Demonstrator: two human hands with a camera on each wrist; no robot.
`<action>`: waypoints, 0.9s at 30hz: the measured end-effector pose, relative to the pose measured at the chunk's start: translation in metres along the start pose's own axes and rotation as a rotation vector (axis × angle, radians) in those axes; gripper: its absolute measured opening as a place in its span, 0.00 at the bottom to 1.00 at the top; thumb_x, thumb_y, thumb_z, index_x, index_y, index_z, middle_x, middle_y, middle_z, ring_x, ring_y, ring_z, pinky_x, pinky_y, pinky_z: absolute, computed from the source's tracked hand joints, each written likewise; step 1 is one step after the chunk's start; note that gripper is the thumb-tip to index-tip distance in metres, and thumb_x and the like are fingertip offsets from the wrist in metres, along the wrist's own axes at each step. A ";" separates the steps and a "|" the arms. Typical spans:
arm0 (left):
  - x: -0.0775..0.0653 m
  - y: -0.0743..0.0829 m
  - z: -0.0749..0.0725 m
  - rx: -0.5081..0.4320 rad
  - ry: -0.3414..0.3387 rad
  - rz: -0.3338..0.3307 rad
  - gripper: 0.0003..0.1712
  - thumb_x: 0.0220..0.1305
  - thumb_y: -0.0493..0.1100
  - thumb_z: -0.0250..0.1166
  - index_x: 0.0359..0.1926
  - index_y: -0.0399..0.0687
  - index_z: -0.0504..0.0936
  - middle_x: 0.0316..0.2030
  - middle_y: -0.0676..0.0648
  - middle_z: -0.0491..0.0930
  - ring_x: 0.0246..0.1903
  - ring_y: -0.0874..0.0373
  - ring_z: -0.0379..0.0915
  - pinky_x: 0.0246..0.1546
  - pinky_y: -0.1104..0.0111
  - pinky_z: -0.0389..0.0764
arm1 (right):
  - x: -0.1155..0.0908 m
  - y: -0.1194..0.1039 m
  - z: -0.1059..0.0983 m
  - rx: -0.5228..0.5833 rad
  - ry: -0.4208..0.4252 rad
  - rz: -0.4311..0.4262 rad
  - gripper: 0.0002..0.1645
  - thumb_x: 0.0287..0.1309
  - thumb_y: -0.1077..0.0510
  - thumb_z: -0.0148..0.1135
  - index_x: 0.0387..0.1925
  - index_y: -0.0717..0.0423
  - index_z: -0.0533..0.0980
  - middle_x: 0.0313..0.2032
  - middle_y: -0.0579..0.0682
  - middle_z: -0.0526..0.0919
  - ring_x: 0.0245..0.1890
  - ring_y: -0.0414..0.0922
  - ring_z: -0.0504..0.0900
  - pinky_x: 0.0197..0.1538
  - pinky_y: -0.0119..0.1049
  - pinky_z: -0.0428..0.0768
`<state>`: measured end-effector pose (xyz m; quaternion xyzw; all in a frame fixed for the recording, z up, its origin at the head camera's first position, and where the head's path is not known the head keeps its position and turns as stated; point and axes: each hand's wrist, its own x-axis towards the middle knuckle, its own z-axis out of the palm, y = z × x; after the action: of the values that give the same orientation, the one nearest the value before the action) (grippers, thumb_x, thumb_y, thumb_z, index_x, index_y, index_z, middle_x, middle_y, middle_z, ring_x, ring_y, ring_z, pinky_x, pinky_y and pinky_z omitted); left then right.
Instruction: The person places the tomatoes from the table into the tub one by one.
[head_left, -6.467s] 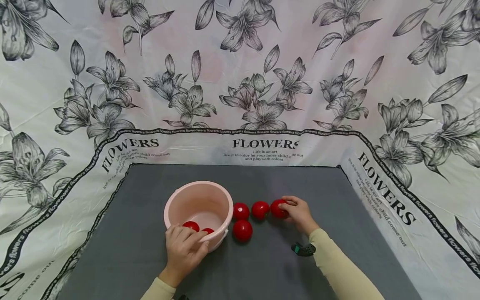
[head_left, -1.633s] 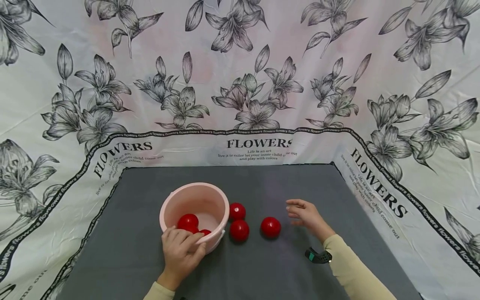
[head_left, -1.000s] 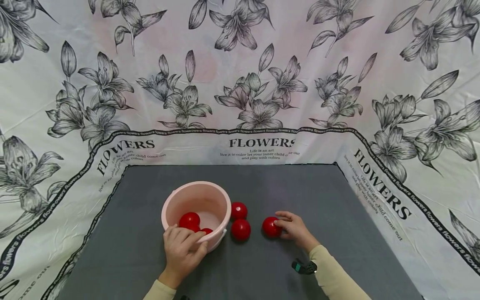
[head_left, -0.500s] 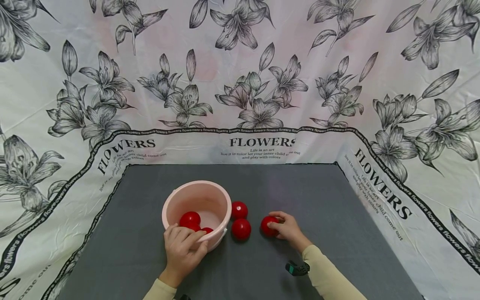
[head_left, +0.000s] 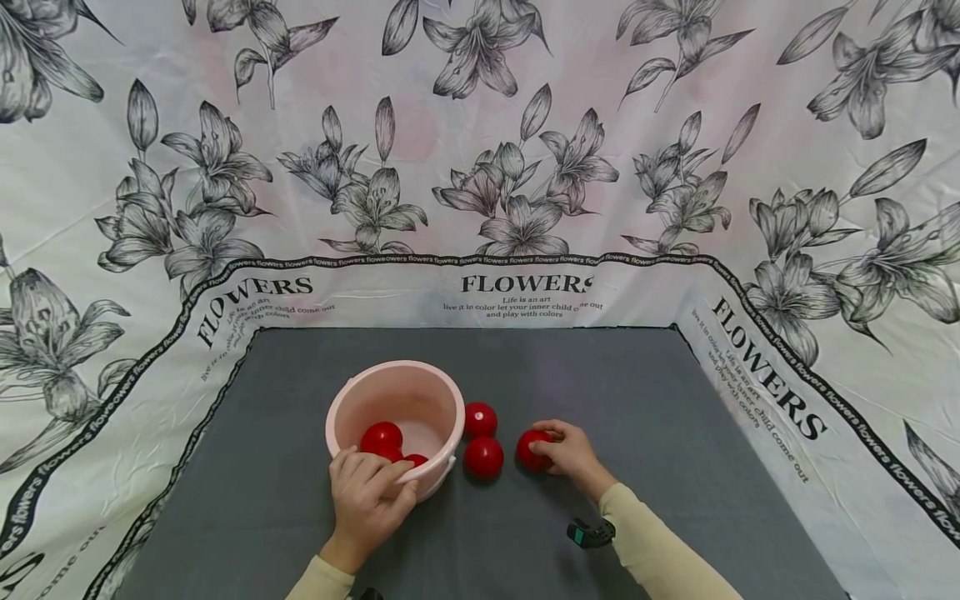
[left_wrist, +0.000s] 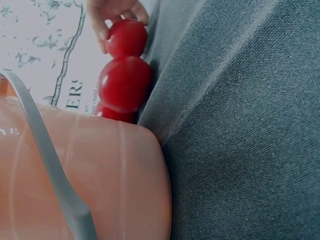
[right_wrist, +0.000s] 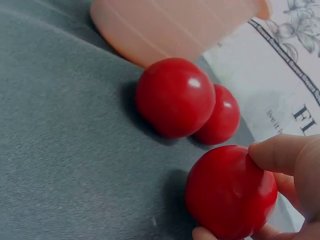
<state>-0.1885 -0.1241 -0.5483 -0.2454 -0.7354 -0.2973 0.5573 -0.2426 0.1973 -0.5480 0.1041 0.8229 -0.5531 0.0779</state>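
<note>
A pink bucket (head_left: 405,371) stands on the grey cloth, with red tomatoes (head_left: 382,436) inside it. My left hand (head_left: 369,500) grips its near rim, fingers over the edge; in the left wrist view the bucket's side (left_wrist: 100,165) fills the lower left. To its right sit two loose tomatoes, a far one (head_left: 480,419) and a near one (head_left: 483,457), close together. My right hand (head_left: 573,454) holds another tomato (head_left: 529,450) just right of these. In the right wrist view, thumb and fingers go round this tomato (right_wrist: 227,192), which appears to be at the cloth's surface.
Grey cloth (head_left: 262,533) covers the table. A white flower-printed sheet (head_left: 525,304) rises behind it and along both sides. The bucket's pale handle (left_wrist: 57,175) hangs down its side. A black band with a green patch (head_left: 590,533) is at my right wrist.
Since the earliest frame, another tomato has come into the bucket. My right hand, bare 1.6 s ago, has taken hold of a tomato and shifted it slightly left. My left hand stays on the rim.
</note>
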 end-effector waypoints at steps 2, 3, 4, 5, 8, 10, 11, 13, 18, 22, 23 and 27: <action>0.000 0.000 0.000 0.003 0.000 -0.004 0.21 0.67 0.55 0.59 0.27 0.49 0.89 0.22 0.48 0.82 0.28 0.50 0.72 0.49 0.51 0.66 | 0.000 -0.005 -0.001 0.005 -0.005 -0.005 0.23 0.58 0.62 0.67 0.57 0.59 0.80 0.54 0.63 0.83 0.45 0.51 0.84 0.35 0.41 0.85; 0.000 0.000 0.000 0.003 -0.001 -0.006 0.21 0.67 0.55 0.59 0.27 0.49 0.89 0.22 0.48 0.82 0.28 0.50 0.72 0.49 0.51 0.65 | 0.000 -0.007 -0.001 0.012 -0.009 -0.006 0.23 0.58 0.62 0.67 0.57 0.59 0.80 0.53 0.62 0.83 0.45 0.51 0.84 0.36 0.41 0.85; 0.000 0.000 0.000 0.004 -0.001 -0.006 0.21 0.67 0.55 0.59 0.27 0.49 0.89 0.22 0.48 0.82 0.28 0.50 0.72 0.50 0.52 0.65 | 0.000 -0.010 -0.002 0.015 -0.011 -0.010 0.23 0.59 0.62 0.67 0.57 0.59 0.80 0.53 0.62 0.83 0.44 0.51 0.84 0.35 0.41 0.84; 0.000 0.000 0.000 0.004 0.000 -0.007 0.21 0.67 0.55 0.59 0.27 0.49 0.89 0.22 0.48 0.82 0.28 0.50 0.72 0.50 0.52 0.65 | 0.000 -0.013 -0.003 0.018 -0.017 -0.016 0.23 0.59 0.63 0.66 0.58 0.60 0.80 0.54 0.63 0.83 0.45 0.51 0.83 0.36 0.41 0.84; 0.000 0.000 0.000 0.005 0.000 -0.007 0.21 0.67 0.56 0.59 0.27 0.49 0.89 0.22 0.48 0.82 0.28 0.50 0.72 0.50 0.52 0.65 | 0.003 -0.023 -0.006 0.041 -0.029 -0.032 0.23 0.60 0.63 0.65 0.58 0.60 0.79 0.55 0.63 0.82 0.46 0.51 0.83 0.37 0.42 0.85; 0.001 0.001 0.000 0.006 0.000 -0.005 0.21 0.67 0.56 0.59 0.27 0.49 0.89 0.22 0.48 0.82 0.28 0.50 0.73 0.50 0.52 0.65 | 0.005 -0.033 -0.010 0.040 -0.037 -0.050 0.23 0.61 0.63 0.64 0.58 0.60 0.79 0.57 0.64 0.81 0.49 0.53 0.82 0.39 0.42 0.85; 0.001 0.001 0.000 0.006 0.000 -0.004 0.21 0.67 0.56 0.59 0.27 0.49 0.89 0.22 0.48 0.82 0.28 0.50 0.73 0.50 0.52 0.65 | 0.006 -0.039 -0.012 0.038 -0.038 -0.059 0.23 0.62 0.63 0.64 0.59 0.59 0.79 0.58 0.64 0.81 0.50 0.53 0.82 0.40 0.42 0.85; 0.002 0.001 0.000 0.005 0.000 -0.004 0.22 0.68 0.56 0.59 0.27 0.49 0.89 0.22 0.47 0.82 0.28 0.50 0.72 0.50 0.51 0.65 | 0.009 -0.052 -0.016 0.022 -0.038 -0.079 0.23 0.63 0.61 0.63 0.59 0.58 0.79 0.60 0.63 0.80 0.53 0.55 0.81 0.41 0.42 0.85; 0.002 0.000 -0.001 0.001 0.002 -0.008 0.21 0.67 0.56 0.59 0.27 0.49 0.89 0.22 0.47 0.82 0.28 0.50 0.72 0.48 0.50 0.65 | 0.011 -0.092 -0.025 0.009 -0.059 -0.121 0.24 0.64 0.60 0.62 0.62 0.55 0.77 0.63 0.62 0.77 0.58 0.57 0.78 0.47 0.44 0.86; 0.001 0.000 -0.001 -0.002 0.004 -0.008 0.21 0.67 0.56 0.59 0.27 0.49 0.89 0.22 0.48 0.82 0.28 0.50 0.72 0.48 0.49 0.65 | 0.009 -0.127 -0.026 0.023 -0.088 -0.165 0.25 0.65 0.60 0.62 0.63 0.56 0.76 0.63 0.62 0.76 0.61 0.58 0.77 0.51 0.47 0.86; 0.001 0.000 -0.001 -0.003 0.004 -0.009 0.21 0.67 0.56 0.59 0.27 0.49 0.89 0.22 0.48 0.81 0.28 0.50 0.72 0.48 0.49 0.65 | 0.008 -0.136 -0.025 0.022 -0.095 -0.176 0.25 0.65 0.60 0.62 0.63 0.55 0.76 0.63 0.61 0.76 0.61 0.57 0.77 0.52 0.48 0.86; 0.001 0.000 0.000 -0.006 0.004 -0.010 0.21 0.67 0.56 0.59 0.27 0.49 0.89 0.22 0.48 0.81 0.28 0.50 0.71 0.49 0.50 0.65 | 0.004 -0.168 -0.016 0.032 -0.129 -0.218 0.26 0.64 0.59 0.64 0.63 0.55 0.76 0.63 0.60 0.77 0.62 0.57 0.78 0.54 0.51 0.85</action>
<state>-0.1887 -0.1242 -0.5477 -0.2429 -0.7347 -0.3026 0.5565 -0.2900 0.1513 -0.3926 -0.0207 0.8137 -0.5768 0.0686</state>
